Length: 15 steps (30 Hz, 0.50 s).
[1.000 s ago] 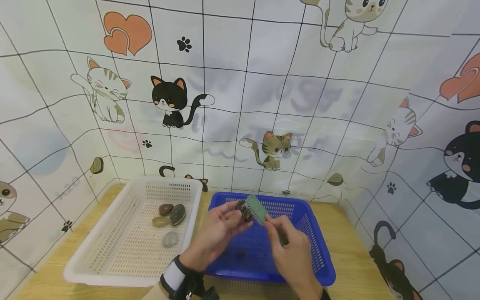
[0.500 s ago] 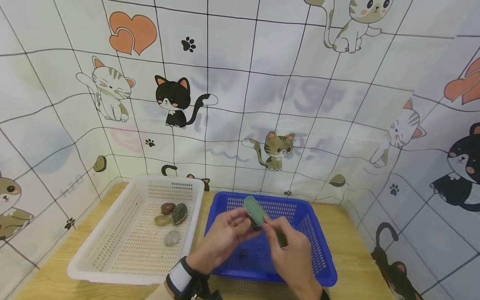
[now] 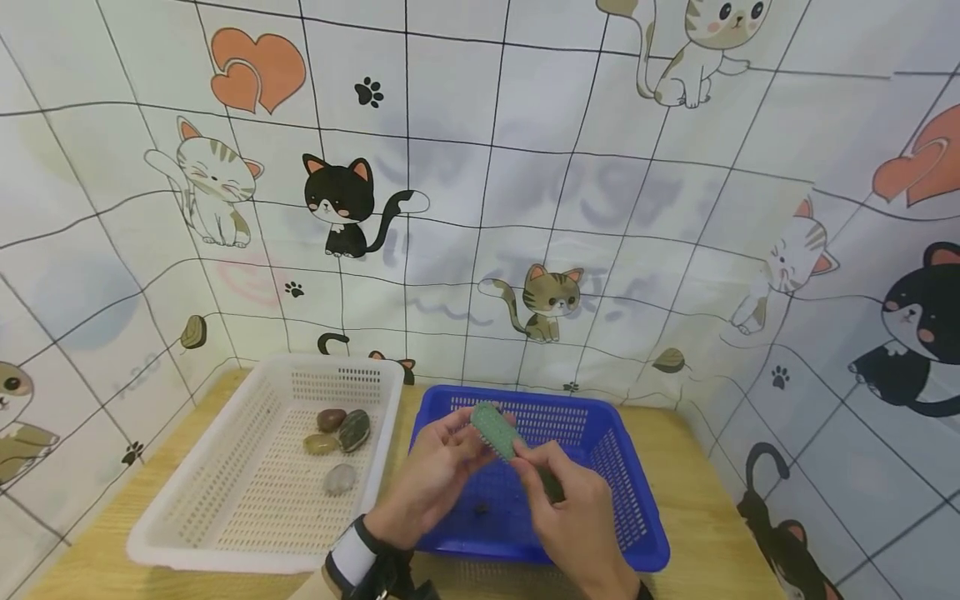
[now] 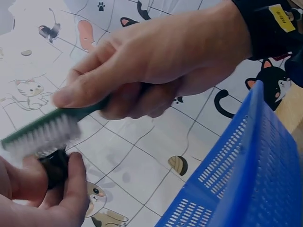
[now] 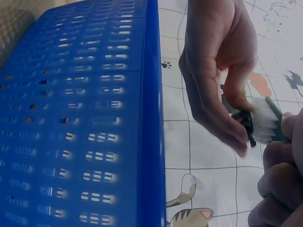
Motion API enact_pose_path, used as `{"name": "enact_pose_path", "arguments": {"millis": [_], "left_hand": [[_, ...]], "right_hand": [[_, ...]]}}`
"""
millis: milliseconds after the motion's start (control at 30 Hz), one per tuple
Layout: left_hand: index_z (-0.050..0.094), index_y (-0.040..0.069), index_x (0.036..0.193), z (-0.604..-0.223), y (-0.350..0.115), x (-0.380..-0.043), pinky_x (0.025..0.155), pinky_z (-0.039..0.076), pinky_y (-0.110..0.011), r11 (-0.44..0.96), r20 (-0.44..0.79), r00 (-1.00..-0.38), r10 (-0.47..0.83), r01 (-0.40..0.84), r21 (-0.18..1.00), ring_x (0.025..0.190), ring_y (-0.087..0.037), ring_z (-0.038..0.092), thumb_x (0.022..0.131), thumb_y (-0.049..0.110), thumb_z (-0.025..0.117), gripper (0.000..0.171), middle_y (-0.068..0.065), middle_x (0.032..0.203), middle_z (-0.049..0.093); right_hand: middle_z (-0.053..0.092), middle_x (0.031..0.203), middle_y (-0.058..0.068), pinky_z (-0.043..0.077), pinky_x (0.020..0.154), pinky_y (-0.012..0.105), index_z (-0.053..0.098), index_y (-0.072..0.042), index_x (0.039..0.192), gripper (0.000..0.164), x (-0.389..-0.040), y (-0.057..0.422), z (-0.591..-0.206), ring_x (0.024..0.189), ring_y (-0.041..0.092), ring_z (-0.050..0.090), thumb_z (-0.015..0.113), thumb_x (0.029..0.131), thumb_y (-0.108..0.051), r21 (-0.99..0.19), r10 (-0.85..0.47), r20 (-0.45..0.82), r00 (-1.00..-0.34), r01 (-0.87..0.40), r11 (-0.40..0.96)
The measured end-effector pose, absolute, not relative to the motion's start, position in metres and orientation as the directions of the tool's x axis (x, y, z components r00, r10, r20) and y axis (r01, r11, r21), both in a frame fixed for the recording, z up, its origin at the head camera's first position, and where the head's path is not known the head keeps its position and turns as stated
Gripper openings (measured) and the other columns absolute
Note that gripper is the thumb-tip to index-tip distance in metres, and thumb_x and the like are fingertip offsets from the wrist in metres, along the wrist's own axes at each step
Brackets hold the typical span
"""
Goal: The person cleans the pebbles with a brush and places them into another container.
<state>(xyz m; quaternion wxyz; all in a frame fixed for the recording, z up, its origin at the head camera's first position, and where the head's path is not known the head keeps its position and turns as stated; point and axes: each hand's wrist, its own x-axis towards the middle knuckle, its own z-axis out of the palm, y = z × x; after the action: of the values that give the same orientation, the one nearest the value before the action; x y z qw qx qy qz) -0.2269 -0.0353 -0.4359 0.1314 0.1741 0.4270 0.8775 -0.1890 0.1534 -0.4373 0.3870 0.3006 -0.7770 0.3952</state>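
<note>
My left hand (image 3: 431,475) pinches a small, shiny black stone (image 4: 56,166) between thumb and fingers. With my right hand (image 3: 573,504) I grip the handle of a green scrubbing brush (image 3: 495,429), thumb near its head. In the left wrist view the white bristles (image 4: 47,137) point down onto the stone. The right wrist view also has the bristles right against the stone's face. From the head view, the brush head covers the stone. Both hands are held over the blue basket (image 3: 651,500).
To the left stands a white basket (image 3: 225,557) holding a reddish-brown stone (image 3: 331,419), a dark green stone (image 3: 354,431), a yellowish stone (image 3: 320,444) and a pale stone (image 3: 340,479). A dark bit (image 3: 481,507) lies in the blue basket. Cat-patterned sheeting (image 3: 450,183) rises behind the wooden table (image 3: 693,483).
The brush has moved over the stone and towards the left, so its head now hides the stone, which showed one second ago. My left hand keeps its hold.
</note>
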Motion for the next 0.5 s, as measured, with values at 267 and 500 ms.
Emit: {"name": "enact_pose_path", "arguments": {"millis": [267,500], "left_hand": [[0.043,-0.009,0.142,-0.436,-0.032,-0.224,0.105,0.046,-0.048,-0.608,0.221,-0.878,0.425,-0.096,0.788,0.127,-0.036,0.053,0.102,0.003,0.056,0.043,-0.029,0.136,0.055],[0.044,-0.012,0.137,-0.431,-0.038,-0.227,0.104,0.047,-0.048,-0.670,0.186,-0.938,0.294,-0.063,0.739,0.118,-0.036,0.060,0.100,0.003,0.059,0.042,-0.028,0.127,0.060]], "right_hand": [[0.074,0.100,0.001,0.029,0.038,0.010,0.068,-0.013,0.095,0.019,-0.191,0.158,-0.429,0.047,-0.006,0.037,0.077,0.086,0.000,-0.342,-0.095,0.874,-0.476,-0.743,0.575],[0.074,0.104,-0.002,0.025,0.039,0.009,0.068,-0.015,0.096,0.017,-0.189,0.164,-0.433,0.046,-0.006,0.034,0.076,0.088,-0.003,-0.372,-0.093,0.851,-0.516,-0.720,0.586]]}}
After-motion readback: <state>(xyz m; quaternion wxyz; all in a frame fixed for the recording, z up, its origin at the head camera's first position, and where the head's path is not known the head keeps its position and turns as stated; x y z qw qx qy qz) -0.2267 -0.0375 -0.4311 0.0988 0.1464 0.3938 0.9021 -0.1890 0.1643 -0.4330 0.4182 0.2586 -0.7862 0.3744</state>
